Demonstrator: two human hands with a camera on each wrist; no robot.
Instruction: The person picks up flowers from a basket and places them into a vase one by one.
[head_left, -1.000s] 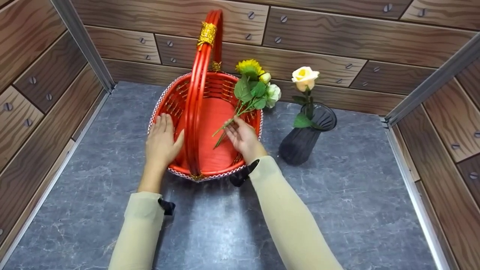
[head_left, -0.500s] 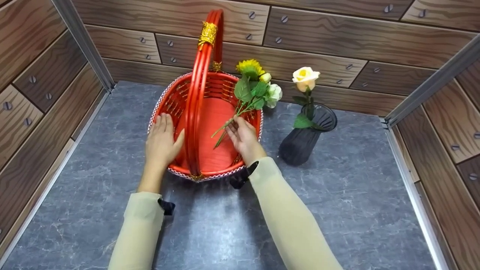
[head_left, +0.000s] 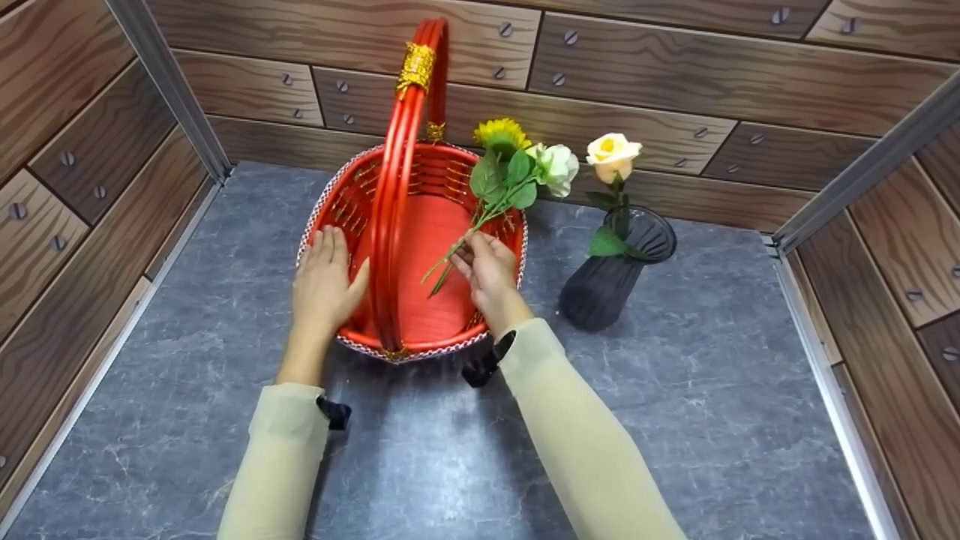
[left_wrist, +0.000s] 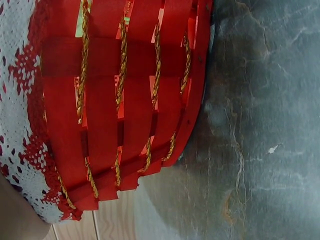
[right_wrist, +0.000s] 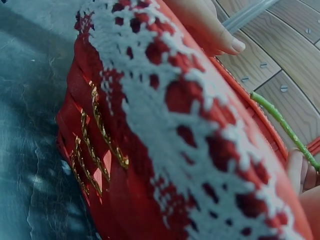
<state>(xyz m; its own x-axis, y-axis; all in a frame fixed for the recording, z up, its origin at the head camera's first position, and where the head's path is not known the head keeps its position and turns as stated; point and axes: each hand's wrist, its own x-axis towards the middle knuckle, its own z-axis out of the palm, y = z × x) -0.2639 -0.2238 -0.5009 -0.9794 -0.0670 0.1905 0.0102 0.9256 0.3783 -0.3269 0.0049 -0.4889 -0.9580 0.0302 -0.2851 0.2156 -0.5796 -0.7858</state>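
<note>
A red woven basket [head_left: 431, 330] with a tall arched handle [head_left: 405, 112] stands in the middle in the head view. My left hand [head_left: 321, 281] rests on its left rim, fingers straight and thumb spread inward. Inside the right rim, my right hand [head_left: 489, 274] pinches the thin green stems [right_wrist: 280, 120] of flowers. A yellow sunflower-like bloom [head_left: 501, 136] and a white flower [head_left: 555, 169] lean out past the basket's right back rim. The stem ends point down over the red basket floor. In the left wrist view the basket's outer side [left_wrist: 105, 100] fills much of the picture.
A dark ribbed glass vase [head_left: 600, 292] leans to the right of the basket, with a cream rose [head_left: 613, 156] in it. Wood-patterned panels [head_left: 637, 67] enclose the grey marbled surface [head_left: 420, 465] at the back and both sides.
The white flower has swung to the right, away from the yellow bloom, as my right hand shifts its fingers slightly on the stems. My left hand and the basket stay put.
</note>
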